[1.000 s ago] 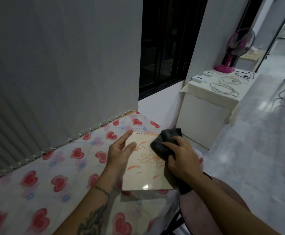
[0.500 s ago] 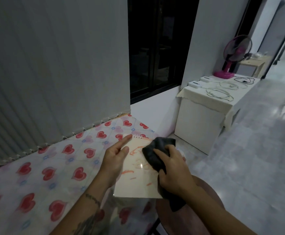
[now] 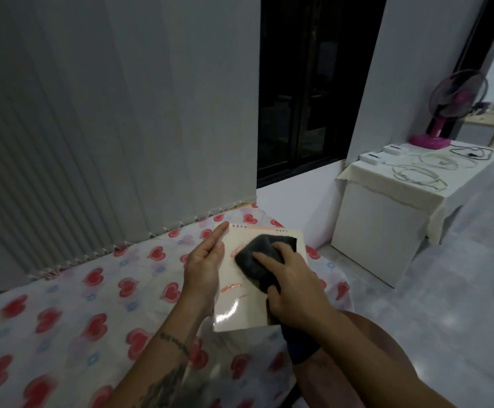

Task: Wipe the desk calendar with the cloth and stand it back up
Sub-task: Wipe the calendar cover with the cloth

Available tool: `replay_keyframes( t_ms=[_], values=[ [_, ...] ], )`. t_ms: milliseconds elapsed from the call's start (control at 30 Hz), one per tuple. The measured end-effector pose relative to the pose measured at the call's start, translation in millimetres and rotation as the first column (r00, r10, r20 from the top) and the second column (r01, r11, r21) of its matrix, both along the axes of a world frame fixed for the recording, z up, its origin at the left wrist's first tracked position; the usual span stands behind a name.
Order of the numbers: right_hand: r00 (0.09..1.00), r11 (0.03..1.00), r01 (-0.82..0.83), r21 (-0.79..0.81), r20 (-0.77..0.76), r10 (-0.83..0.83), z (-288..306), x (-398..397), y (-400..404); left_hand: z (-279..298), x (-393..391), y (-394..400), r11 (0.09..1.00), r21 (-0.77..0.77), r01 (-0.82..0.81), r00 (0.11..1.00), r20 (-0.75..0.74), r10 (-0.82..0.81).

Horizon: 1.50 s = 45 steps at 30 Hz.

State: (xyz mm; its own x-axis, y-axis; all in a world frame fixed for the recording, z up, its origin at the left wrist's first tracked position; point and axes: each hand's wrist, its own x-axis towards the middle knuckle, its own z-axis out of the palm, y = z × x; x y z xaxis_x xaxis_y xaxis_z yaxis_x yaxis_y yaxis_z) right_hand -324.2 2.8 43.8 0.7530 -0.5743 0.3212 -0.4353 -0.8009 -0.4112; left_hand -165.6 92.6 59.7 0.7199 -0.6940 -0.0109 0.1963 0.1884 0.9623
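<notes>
The cream desk calendar (image 3: 241, 312) with orange marks and a spiral top edge is held tilted over the right end of the heart-patterned table (image 3: 72, 313). My left hand (image 3: 204, 267) grips its left edge, index finger stretched along it toward the spiral. My right hand (image 3: 294, 285) presses a dark grey cloth (image 3: 254, 259) against the upper middle of the page. A tail of the cloth hangs below my right wrist. The calendar's lower right corner is hidden behind my right hand.
Grey vertical blinds (image 3: 107, 113) hang along the table's far edge. A dark window (image 3: 310, 83) is beyond. To the right stands a white cabinet (image 3: 378, 231) with cables and a pink fan (image 3: 449, 110). A brown stool seat (image 3: 393, 348) is under my right arm.
The cloth in my right hand has slid a little down and left across the page. My left hand keeps the same hold. The view has shifted slightly.
</notes>
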Motion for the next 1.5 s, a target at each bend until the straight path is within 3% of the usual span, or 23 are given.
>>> replay_keyframes(
  t_ms=[67,267,333,500,733,933,1133,1200,1267,1367,1433,1500],
  values=[
    [1.0,0.998,-0.013,-0.056,-0.012,0.012,-1.0,3.2,1.6,2.4,13.1,13.2,1.0,-0.02,-0.009,1.0,-0.007,0.009],
    [0.97,0.974,0.224,-0.009,0.096,-0.223,21.1,61.0,30.5,8.3,45.2,45.8,0.996,-0.079,0.053,0.998,-0.035,-0.055],
    [0.976,0.981,0.19,-0.04,0.115,-0.184,29.7,85.4,55.4,13.1,61.0,59.1,0.993,-0.097,0.064,0.997,-0.028,-0.067],
    [0.994,0.982,-0.095,-0.16,0.044,0.103,26.5,105.7,102.1,17.0,108.8,99.0,0.99,-0.14,0.019,0.999,-0.045,-0.026],
    [0.964,0.966,0.244,-0.091,0.133,-0.231,45.8,150.5,125.0,19.1,128.9,124.0,0.973,-0.209,0.096,0.983,-0.137,-0.126],
    [0.996,0.972,-0.082,-0.219,0.015,0.087,48.8,147.4,149.4,29.4,152.5,143.8,0.965,-0.244,0.092,0.981,-0.142,-0.129],
    [0.97,0.975,0.217,-0.051,0.128,-0.209,55.2,166.8,157.8,28.3,148.9,143.7,0.956,-0.262,0.131,0.966,-0.185,-0.183],
    [0.972,0.976,0.196,-0.095,0.148,-0.181,61.1,177.7,169.7,29.0,147.1,141.8,0.956,-0.266,0.125,0.963,-0.198,-0.181],
    [0.99,0.976,0.079,-0.204,0.127,-0.054,58.8,176.4,178.7,30.1,150.9,143.4,0.957,-0.278,0.087,0.968,-0.202,-0.147],
    [0.994,0.973,-0.082,-0.217,0.057,0.097,46.9,156.9,177.9,31.0,159.3,148.9,0.965,-0.256,0.061,0.981,-0.164,-0.105],
    [0.994,0.982,-0.068,-0.177,0.068,0.081,38.0,143.1,169.4,29.6,161.6,150.8,0.968,-0.244,0.054,0.983,-0.155,-0.094],
    [0.991,0.99,0.072,-0.121,0.125,-0.056,32.0,136.5,156.9,29.1,161.1,152.2,0.968,-0.245,0.06,0.983,-0.156,-0.1]
  ],
)
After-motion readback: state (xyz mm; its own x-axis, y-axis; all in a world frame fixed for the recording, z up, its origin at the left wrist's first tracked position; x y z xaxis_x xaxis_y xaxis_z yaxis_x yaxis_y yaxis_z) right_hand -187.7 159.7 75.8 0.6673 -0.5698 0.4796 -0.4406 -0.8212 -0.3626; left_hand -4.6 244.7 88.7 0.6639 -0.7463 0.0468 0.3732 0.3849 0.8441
